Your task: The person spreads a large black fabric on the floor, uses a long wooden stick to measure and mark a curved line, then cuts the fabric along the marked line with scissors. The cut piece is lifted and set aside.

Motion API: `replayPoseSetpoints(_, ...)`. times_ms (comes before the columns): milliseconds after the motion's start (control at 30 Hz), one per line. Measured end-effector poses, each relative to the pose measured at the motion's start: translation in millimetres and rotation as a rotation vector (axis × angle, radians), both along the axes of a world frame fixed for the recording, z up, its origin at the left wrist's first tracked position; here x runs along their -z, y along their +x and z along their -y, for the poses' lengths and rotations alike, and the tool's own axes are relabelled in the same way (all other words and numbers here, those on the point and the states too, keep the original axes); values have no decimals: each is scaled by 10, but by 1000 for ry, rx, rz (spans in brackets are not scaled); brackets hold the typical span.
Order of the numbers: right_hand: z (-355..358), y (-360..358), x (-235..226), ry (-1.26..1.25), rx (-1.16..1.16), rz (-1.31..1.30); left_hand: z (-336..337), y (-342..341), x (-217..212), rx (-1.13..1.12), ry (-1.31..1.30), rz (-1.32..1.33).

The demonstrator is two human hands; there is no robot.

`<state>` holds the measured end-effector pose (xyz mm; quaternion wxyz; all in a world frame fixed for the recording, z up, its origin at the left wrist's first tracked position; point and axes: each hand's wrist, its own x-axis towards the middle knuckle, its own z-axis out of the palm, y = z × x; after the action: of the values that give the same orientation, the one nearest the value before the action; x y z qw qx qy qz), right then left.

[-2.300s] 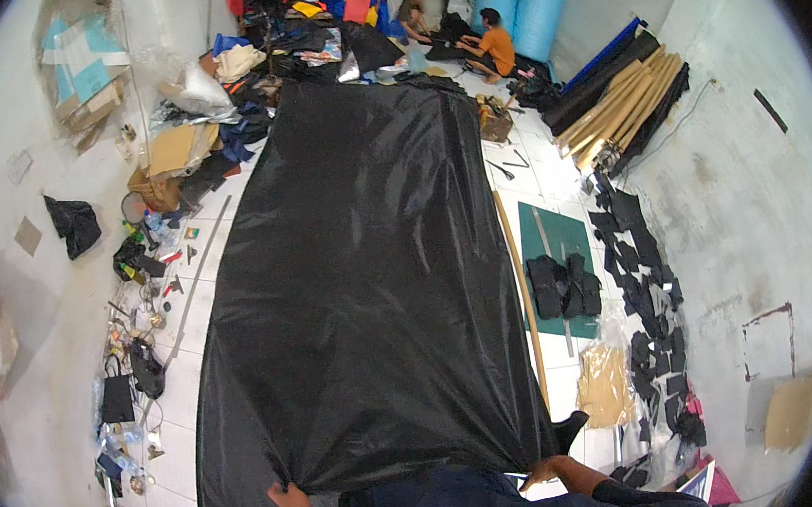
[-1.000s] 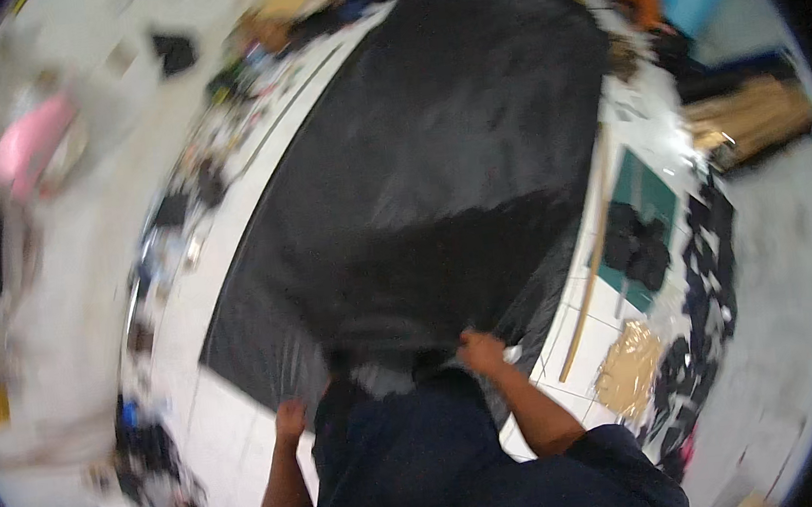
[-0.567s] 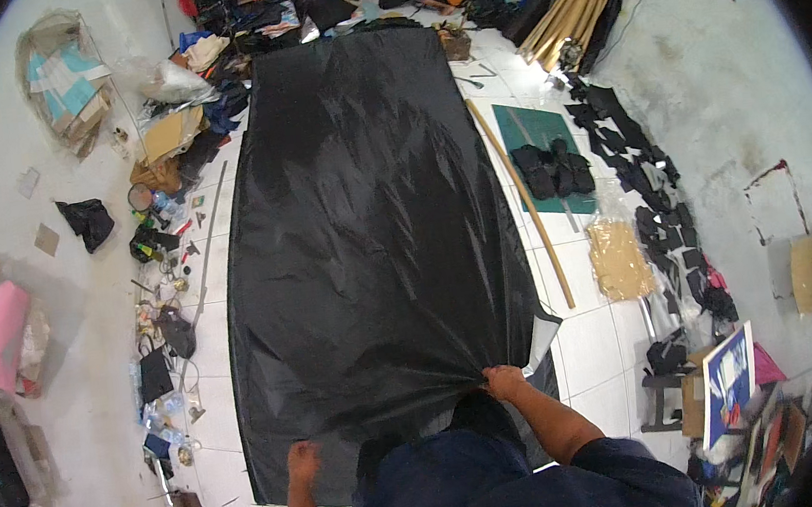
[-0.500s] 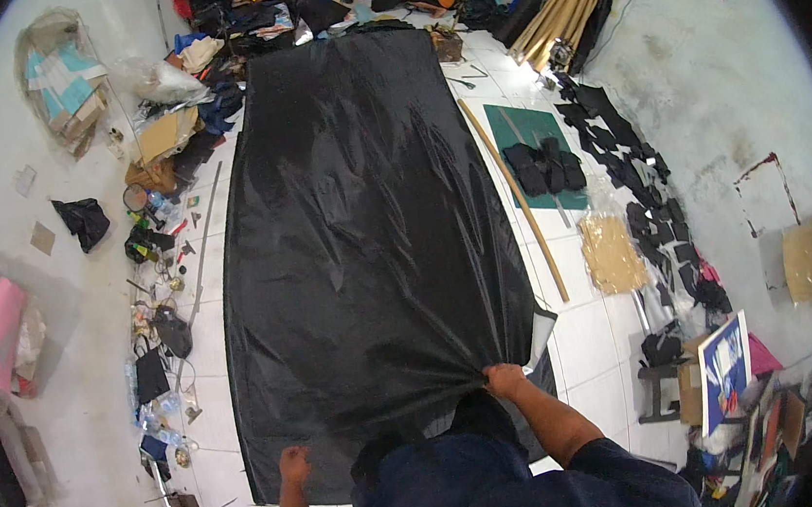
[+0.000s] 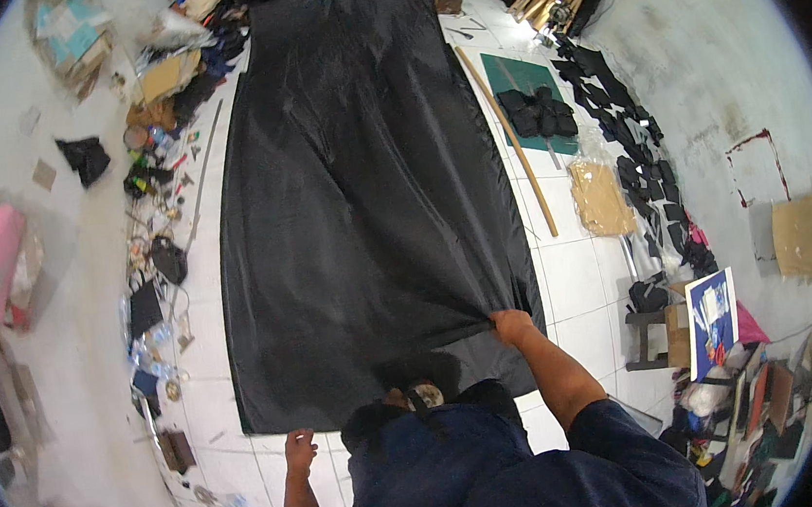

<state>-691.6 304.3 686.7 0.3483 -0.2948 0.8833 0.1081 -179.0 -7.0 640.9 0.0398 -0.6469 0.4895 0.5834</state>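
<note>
A long sheet of shiny black fabric point(image 5: 362, 199) is spread over the white tiled floor, running from near my feet to the far side. My right hand point(image 5: 513, 326) is closed on the fabric toward its near right part, and creases fan out from that grip. Just off the near left edge of the sheet hangs my left hand point(image 5: 300, 451), its fingers loosely apart with nothing in them. The near part of the sheet lies in front of my legs, and my body hides some of it.
Right of the fabric lie a wooden pole point(image 5: 513, 150) and a green cutting mat point(image 5: 524, 81) bearing black pieces. Beyond them are a plastic-wrapped brown bundle point(image 5: 601, 198) and black scraps point(image 5: 638, 177) along the wall. A metal ruler point(image 5: 208, 175) and clutter line the left side.
My view has tilted down. The fabric's silvery turned-up right edge no longer shows, and its creases have shifted. My left hand is now off the fabric's near edge; my right keeps its grip.
</note>
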Motion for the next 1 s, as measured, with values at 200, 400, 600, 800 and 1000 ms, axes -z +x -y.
replayPoseSetpoints(200,-239,177,79,-60,-73,-42,-1100,983,226,97,-233,98)
replayPoseSetpoints(400,-890,490,342,-275,-117,-187,-2434,606,-372,346,-417,-149)
replayPoseSetpoints(600,-1243,771,282,-317,-103,-153,-3069,459,-814,1216,-480,-87)
replayPoseSetpoints(800,-1672,1096,718,-376,-74,-191,-3262,1055,-920,1250,493,4)
replayPoseSetpoints(1000,-2237,1188,2339,-290,-5,-215,-3276,1215,1,1163,952,-239)
